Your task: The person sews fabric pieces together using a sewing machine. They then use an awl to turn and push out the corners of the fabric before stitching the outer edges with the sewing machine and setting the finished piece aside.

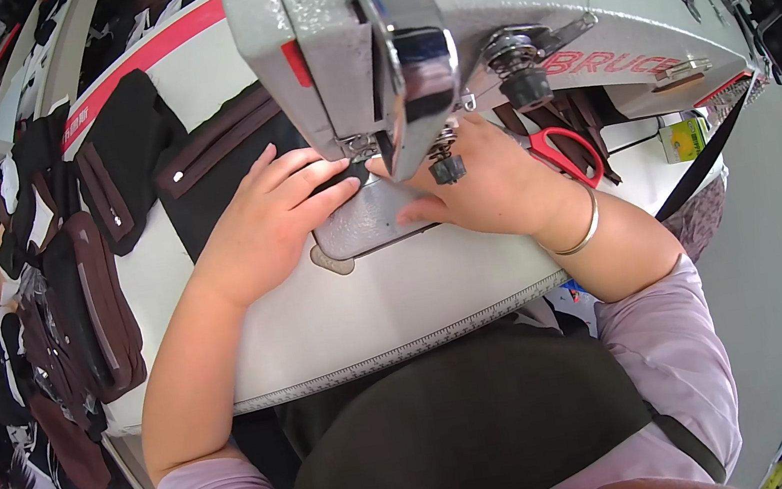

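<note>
A sewing machine (336, 10) with a pale grey head stands over the work. My left hand (271, 217) lies with its fingers stretched out towards the needle area, fingertips beside the presser foot. Under and behind that hand is a black fabric panel (186, 212) with a brown zipper strip (220, 147). My right hand (487, 174) reaches below the machine head from the right, thumb and index finger apart near the metal needle plate (358, 224). The machine's parts hide some of its fingers, and any cloth at the fingertips is hard to make out.
Red-handled scissors (565, 158) lie right of my right hand, near a yellow-green box (684, 140). More black and brown zippered pieces (106, 297) are piled at left. A measuring tape (407, 350) runs along the table's front edge. Other people are at far left.
</note>
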The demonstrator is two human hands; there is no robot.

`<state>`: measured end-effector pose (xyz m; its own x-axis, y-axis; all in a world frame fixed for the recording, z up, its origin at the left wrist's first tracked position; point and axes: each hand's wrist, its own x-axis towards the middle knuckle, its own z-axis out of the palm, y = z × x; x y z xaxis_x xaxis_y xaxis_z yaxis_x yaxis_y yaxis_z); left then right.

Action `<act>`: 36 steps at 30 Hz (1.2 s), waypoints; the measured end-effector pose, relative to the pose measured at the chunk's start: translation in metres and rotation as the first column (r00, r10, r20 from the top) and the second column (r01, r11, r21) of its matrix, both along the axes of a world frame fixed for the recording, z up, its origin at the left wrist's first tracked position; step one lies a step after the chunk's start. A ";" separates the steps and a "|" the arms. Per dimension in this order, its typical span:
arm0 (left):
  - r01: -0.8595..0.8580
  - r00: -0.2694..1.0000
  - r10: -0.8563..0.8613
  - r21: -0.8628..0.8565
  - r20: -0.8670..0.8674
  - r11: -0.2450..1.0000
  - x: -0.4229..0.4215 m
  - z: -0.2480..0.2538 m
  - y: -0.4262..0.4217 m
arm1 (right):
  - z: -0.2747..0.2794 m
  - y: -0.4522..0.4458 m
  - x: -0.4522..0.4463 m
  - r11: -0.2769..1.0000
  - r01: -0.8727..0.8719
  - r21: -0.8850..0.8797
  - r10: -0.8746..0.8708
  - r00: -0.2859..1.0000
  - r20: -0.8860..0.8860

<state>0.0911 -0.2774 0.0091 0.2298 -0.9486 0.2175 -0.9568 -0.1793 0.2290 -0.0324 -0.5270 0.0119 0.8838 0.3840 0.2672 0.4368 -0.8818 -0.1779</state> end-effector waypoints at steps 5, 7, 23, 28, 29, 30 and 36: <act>-0.030 0.999 0.030 0.018 0.011 0.999 0.000 0.004 -0.001 | 0.000 0.009 0.000 0.999 -0.015 0.036 0.013 0.998 0.056; 0.003 1.000 -0.003 0.023 0.001 1.000 0.002 0.007 -0.001 | 0.000 0.011 0.000 0.999 -0.022 0.036 0.020 0.998 0.052; -0.065 0.997 0.058 0.133 0.056 0.989 -0.016 0.016 -0.003 | 0.001 0.010 -0.002 1.000 0.009 -0.001 -0.009 0.989 0.150; -0.100 0.983 0.082 0.108 0.161 0.989 -0.023 0.016 -0.004 | 0.006 0.012 0.000 1.000 0.007 0.013 -0.009 0.988 0.154; -0.083 0.983 0.068 0.084 0.173 0.993 -0.020 0.014 -0.004 | 0.005 0.012 0.000 0.998 0.005 0.059 -0.012 0.992 0.129; -0.088 0.982 0.072 0.084 0.173 0.993 -0.016 0.014 -0.004 | 0.004 0.012 0.000 0.995 0.004 0.104 -0.015 0.995 0.102; 0.040 0.988 -0.045 0.036 0.148 0.999 -0.002 0.009 -0.001 | 0.008 0.013 -0.002 0.998 0.009 0.061 -0.013 0.998 0.068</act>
